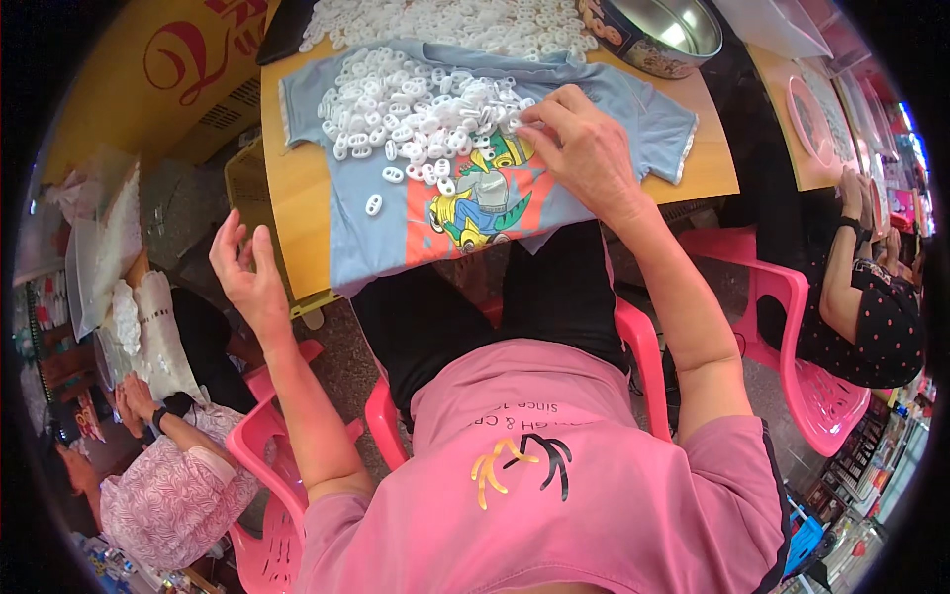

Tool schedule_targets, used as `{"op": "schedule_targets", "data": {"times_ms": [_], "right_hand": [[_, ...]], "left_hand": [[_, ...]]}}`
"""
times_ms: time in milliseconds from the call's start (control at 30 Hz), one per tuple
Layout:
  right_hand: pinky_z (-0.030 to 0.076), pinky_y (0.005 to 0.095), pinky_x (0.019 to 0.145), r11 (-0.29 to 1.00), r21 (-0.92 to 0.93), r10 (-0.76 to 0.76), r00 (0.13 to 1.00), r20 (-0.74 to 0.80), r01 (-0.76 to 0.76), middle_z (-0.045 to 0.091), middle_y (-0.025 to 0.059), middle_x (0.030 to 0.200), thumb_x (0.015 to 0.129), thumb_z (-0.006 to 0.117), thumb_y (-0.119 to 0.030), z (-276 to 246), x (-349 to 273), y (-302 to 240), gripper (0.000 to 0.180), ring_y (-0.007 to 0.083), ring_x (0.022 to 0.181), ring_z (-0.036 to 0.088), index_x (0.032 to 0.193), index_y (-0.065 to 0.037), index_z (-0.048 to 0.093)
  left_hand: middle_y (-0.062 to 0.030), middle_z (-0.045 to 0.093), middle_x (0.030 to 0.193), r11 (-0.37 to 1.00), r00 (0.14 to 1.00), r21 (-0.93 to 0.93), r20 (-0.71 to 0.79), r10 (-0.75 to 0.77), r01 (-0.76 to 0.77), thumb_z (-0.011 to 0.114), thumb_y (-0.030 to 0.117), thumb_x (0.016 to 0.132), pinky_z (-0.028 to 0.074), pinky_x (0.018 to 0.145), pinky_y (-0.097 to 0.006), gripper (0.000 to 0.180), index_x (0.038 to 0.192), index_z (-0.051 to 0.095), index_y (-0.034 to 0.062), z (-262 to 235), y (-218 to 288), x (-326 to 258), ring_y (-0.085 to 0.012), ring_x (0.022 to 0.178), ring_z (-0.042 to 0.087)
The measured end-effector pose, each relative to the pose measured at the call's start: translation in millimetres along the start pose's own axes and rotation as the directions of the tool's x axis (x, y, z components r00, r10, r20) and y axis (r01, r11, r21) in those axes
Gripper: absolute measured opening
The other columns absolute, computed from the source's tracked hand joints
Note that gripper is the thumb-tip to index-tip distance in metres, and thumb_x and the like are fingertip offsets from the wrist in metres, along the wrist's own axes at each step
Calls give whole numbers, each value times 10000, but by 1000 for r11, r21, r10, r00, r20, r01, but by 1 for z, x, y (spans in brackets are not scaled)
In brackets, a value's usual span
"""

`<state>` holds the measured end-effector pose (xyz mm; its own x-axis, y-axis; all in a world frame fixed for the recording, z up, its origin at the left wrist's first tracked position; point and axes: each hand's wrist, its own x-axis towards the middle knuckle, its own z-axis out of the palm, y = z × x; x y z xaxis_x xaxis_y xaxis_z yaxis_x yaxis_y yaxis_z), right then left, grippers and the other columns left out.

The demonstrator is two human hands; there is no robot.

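Observation:
A pile of small white oval plastic pieces with two holes (pixel 406 104) lies on a light blue T-shirt (pixel 366 228) with a cartoon print, spread over the table. My right hand (pixel 589 148) is at the pile's right edge, thumb and fingertips curled in a pinch at one of the white pieces. My left hand (pixel 249 282) is raised off the table's left front corner, fingers stretched and apart, holding nothing. A few single pieces, such as a loose white piece (pixel 374 205), lie on the shirt in front of the pile.
More white pieces (pixel 455 25) cover the table's far side. A round metal tin (pixel 663 35) stands at the far right of the yellow-brown table (pixel 708 139). Pink plastic chairs (pixel 772 267) stand on both sides. Other people sit at left and right, a person's hand (pixel 139 396) showing at left.

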<state>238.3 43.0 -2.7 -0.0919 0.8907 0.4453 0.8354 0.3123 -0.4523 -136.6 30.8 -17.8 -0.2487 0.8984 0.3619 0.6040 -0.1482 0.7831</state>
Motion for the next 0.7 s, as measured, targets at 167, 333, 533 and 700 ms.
{"op": "schedule_targets", "data": {"times_ms": [167, 333, 533, 700], "right_hand": [[479, 314, 627, 999, 22, -26, 999, -19, 26, 624, 79, 874, 832, 686, -141, -3, -1, 3, 132, 221, 699, 619, 930, -53, 690], [393, 226, 564, 813, 487, 281, 947, 152, -320, 578, -15, 746, 887, 672, -187, -10, -8, -2, 182, 74, 623, 496, 926, -9, 680], [367, 195, 557, 308, 742, 349, 796, 495, -596, 574, -41, 739, 911, 659, -248, -30, -13, -23, 214, 33, 608, 465, 966, -42, 667], [388, 182, 566, 188, 763, 338, 771, 540, -618, 580, -41, 741, 917, 654, -256, -35, -19, -32, 218, 21, 623, 490, 959, -42, 664]], "left_hand": [[-95, 487, 1257, 981, 994, -169, 39, 100, -92, 580, 43, 933, 473, 900, -289, 323, 1252, 548, 6, 26, 45, -18, -161, 1077, 535], [-61, 611, 1005, 886, 944, -436, 330, -7, 159, 573, 26, 930, 486, 801, -245, 179, 1097, 627, -10, 61, 87, -43, -126, 890, 594], [-35, 623, 927, 745, 859, -597, 509, 64, 298, 571, 32, 939, 477, 675, -201, 174, 1096, 635, -6, 114, 130, -52, -62, 768, 585], [-40, 657, 908, 688, 828, -623, 557, 57, 372, 587, 95, 952, 476, 711, -217, 206, 1125, 622, -12, 131, 148, -52, -73, 773, 584]]}}
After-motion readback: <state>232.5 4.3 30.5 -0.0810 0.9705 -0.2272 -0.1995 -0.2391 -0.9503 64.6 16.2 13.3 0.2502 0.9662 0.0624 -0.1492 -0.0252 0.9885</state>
